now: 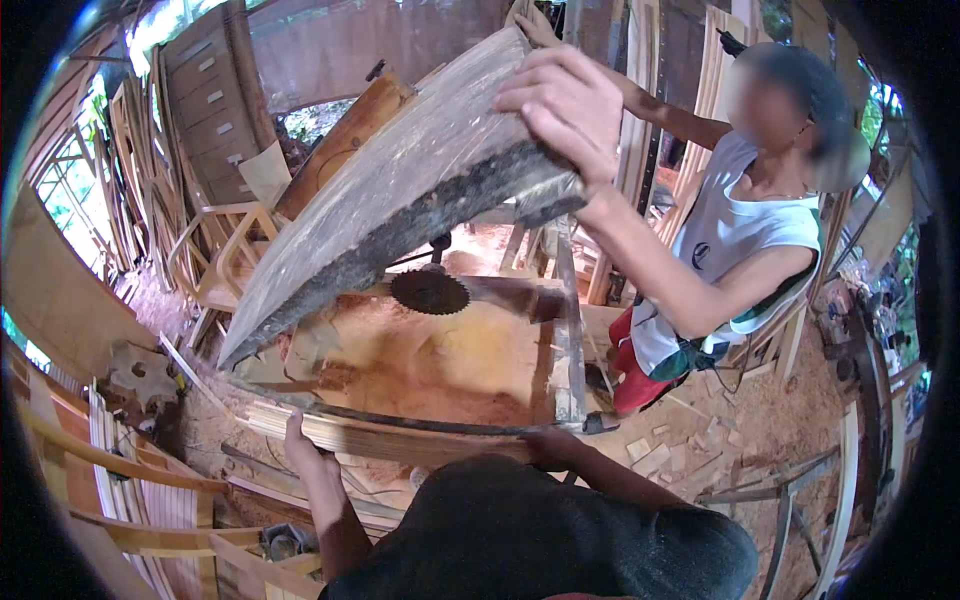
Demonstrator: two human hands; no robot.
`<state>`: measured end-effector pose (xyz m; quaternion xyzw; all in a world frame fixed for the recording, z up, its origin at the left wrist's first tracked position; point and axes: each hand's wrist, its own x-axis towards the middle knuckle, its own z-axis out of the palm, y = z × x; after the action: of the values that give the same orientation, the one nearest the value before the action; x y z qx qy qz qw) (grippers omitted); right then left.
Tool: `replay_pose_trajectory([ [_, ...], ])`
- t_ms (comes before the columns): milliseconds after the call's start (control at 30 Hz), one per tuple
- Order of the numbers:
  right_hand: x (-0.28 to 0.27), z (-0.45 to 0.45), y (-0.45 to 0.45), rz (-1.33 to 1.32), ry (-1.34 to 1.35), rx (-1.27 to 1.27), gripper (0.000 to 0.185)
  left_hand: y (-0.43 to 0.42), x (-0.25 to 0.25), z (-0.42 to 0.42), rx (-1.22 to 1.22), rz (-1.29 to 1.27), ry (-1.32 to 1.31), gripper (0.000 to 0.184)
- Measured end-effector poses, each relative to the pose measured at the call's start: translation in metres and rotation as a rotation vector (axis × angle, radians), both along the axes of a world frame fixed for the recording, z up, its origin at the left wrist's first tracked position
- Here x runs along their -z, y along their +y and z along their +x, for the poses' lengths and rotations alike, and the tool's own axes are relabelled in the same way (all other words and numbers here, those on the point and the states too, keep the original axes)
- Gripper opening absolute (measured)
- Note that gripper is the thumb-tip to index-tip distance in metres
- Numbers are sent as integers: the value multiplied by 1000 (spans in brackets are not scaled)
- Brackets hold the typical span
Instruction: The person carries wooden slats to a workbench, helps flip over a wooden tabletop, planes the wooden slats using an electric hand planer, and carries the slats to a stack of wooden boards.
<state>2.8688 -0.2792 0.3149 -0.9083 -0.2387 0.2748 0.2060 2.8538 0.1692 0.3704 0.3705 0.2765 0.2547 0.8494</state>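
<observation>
My left hand (312, 455) is closed around the left part of a bundle of thin light wooden strips (400, 440), its thumb on top. In shadow, my right hand (552, 450) grips near the bundle's right end; its fingers are partly hidden. The bundle lies along the front rail (380, 416) of a saw table frame, close to my body. Beyond it, a toothed circular saw blade (430, 292) sits inside the open frame. A heavy worn tabletop (400, 170) is tilted up above the blade, held by a co-worker's hands (570, 115).
The co-worker (760, 220) stands at the right of the frame. Sawdust (440, 350) covers the ground inside it. A wooden chair (225, 250) and leaning boards (130, 170) are at the left. Wood offcuts (655, 458) lie at the right, near a metal stand (785, 500).
</observation>
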Motion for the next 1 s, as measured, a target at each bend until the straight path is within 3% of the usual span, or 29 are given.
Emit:
replay_pose_trajectory([
  [200, 31, 6, 41, -85, -63, -50, 52, 49, -2, -4, -7, 20, -14, 43],
  [233, 45, 18, 51, -207, 99, -30, 63, 57, -3, -6, -25, -2, 24, 44],
  [333, 70, 15, 69, -145, -54, -71, 48, 91, 6, -21, 19, -26, -68, 43],
  [367, 81, 19, 75, -149, -5, -33, 50, 100, 14, -25, -23, -55, -28, 36],
  [467, 92, 23, 98, -101, 106, 50, 58, 141, 52, -41, 7, -24, -232, 26],
  [500, 88, 20, 105, -45, 125, 53, 67, 133, 39, -42, -123, 27, -146, 20],
  [600, 45, 17, 129, 133, 170, 113, 67, 151, 44, -42, -140, 1, -97, 18],
  [667, 55, 10, 138, -59, -35, -30, 66, 162, 50, -40, -149, -24, -58, 19],
  [700, 10, 9, 158, -54, -65, -156, 56, 166, 53, -41, -161, -38, -29, 19],
  [800, -15, 7, 175, -251, 190, -21, 60, 172, 56, -34, -143, -2, 2, 22],
  [833, -8, 4, 176, -209, 132, -35, 70, 179, 65, -31, -117, -25, 15, 23],
  [1000, -6, -2, 189, -316, 163, -62, 61, 225, 129, -5, 65, -245, 103, 25],
])
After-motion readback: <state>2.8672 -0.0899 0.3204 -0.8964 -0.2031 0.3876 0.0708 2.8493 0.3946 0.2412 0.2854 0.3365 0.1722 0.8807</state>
